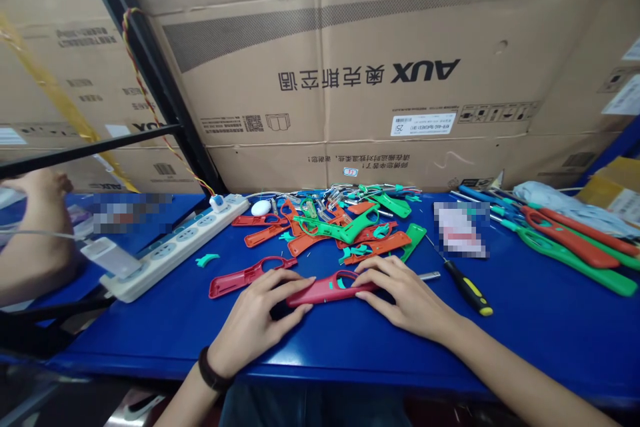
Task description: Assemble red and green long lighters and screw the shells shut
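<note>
Both my hands grip a red long-nosed lighter (pixel 320 290) lying on the blue table. My left hand (pixel 263 310) pinches its handle end between thumb and fingers. Around the other end, near the trigger opening, close the fingers of my right hand (pixel 400 293); a metal tip pokes out beyond them. A teal trigger piece shows in the opening. Just behind lies an open red half shell (pixel 245 275). Farther back is a heap of orange, red and green shells, including a green half shell (pixel 345 228), mixed with small clear and metal parts.
A white power strip (pixel 190 240) runs along the left. At right are a black-and-yellow screwdriver (pixel 467 287) and several lighters, one green (pixel 575 263). A large cardboard box (pixel 360 33) stands behind. Another person's arm (pixel 37 240) rests at far left.
</note>
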A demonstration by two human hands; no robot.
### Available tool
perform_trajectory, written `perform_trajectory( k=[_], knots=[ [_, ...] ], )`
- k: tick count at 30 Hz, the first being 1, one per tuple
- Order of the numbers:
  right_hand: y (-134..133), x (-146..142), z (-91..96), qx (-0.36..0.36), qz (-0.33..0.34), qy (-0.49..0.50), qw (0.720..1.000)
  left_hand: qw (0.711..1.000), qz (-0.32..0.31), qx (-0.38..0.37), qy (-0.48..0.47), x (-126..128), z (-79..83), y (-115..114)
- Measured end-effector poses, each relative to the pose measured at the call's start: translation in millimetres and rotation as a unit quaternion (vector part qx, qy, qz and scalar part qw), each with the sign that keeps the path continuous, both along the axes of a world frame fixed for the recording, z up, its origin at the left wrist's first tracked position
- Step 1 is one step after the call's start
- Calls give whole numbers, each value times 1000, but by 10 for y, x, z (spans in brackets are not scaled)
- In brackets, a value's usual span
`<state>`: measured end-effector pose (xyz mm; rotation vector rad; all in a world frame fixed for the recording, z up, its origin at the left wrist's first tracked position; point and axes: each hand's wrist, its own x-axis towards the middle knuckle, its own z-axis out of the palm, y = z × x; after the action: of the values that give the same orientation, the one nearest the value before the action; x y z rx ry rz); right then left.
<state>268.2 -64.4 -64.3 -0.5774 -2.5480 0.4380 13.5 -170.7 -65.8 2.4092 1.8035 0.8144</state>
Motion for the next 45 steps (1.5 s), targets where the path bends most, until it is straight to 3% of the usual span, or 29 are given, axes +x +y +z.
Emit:
perform_trajectory(
  k=[16,24,31,39,45],
  knots=[
    [-15,-18,-78,-41,4,17,999,999,-2,-13,-31,-15,13,-11],
    [23,-43,-32,-71,2,-2,998,996,-11,-8,90,-48,72,-48],
    [-2,-42,-50,1,13,-10,1000,988,-46,57,137,-2,16,-27],
    [47,-15,-143,196,17,-31,980,939,-68,167,293,83,-15,-15],
    [52,-20,-174,231,6,-26,973,919,-80,197,332,114,-4,61]
  ],
)
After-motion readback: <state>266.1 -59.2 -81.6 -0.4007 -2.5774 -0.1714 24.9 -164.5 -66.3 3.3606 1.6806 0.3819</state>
